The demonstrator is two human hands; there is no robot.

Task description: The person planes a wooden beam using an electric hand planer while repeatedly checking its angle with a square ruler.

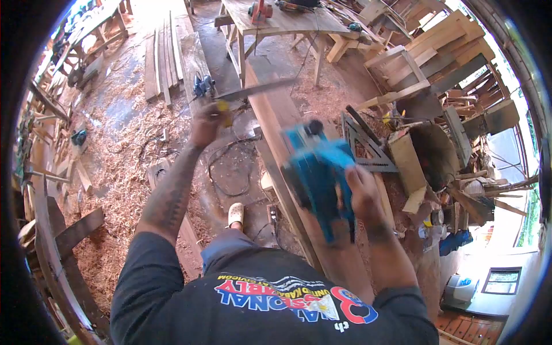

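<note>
The person's right hand (pixel 363 192) grasps a blue power planer (pixel 315 175) by its rear grip, the fingers curled round it. The planer is over the middle stretch of a long wooden board (pixel 269 109), lying across much of its width; blur hides whether its base touches the surface. Holding it from behind, knob end towards the board's far end, probably lets one hand steer it along the grain.

The left hand (pixel 206 125) is out beyond the board's left edge, fingers clenched round a yellow handle (pixel 224 112). From there a long blade (pixel 259 89), perhaps a handsaw's, reaches rightward above the board's far end. The arm seems held out to keep that blade clear of the planer and the body.

Relative to the fingers, the planer's grip sits inside the right hand's curl, while its body extends ahead and to the left of them. The left fingers are well apart from it.

By the board's right edge stands a triangular frame (pixel 382 163), near a cardboard box (pixel 406 161). Past the board's far end, a table (pixel 293 22) carries a red tool (pixel 260 11) near its left corner.
</note>
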